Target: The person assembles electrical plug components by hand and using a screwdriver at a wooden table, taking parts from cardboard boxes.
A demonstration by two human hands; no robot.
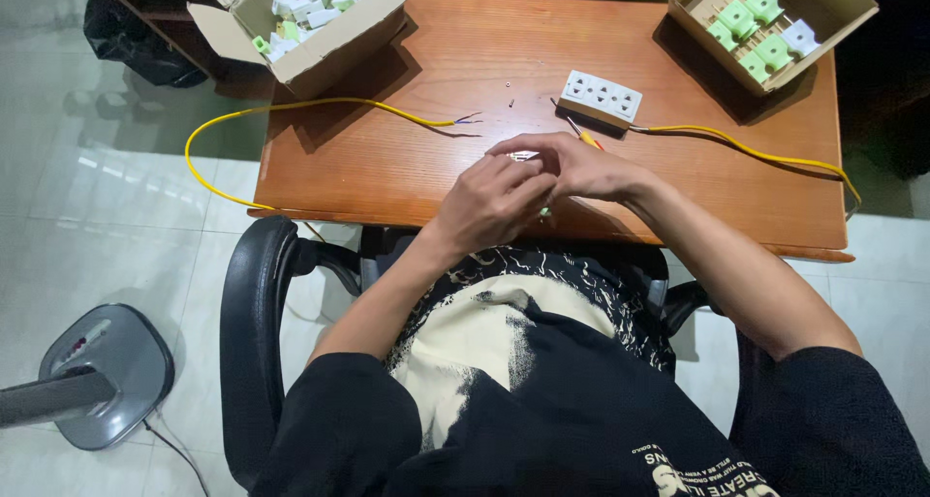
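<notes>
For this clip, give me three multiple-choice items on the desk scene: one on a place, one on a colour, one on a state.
1. Where is the white socket strip?
A. On the wooden desk, beyond the hands
B. Inside a cardboard box
C. On the floor

2. What colour is the cable lying across the desk?
A. Red
B. Yellow
C. Black

3. How do the left hand and right hand stand?
A. Resting far apart on the desk corners
B. Hanging below the chair
C. Close together over the desk's near edge, fingers around a small part

Answers: 1 A, the strip lies on the desk top between the two boxes. 2 B, both cable runs are yellow. 3 C, the hands meet at a small pale piece, too small to identify.
</notes>
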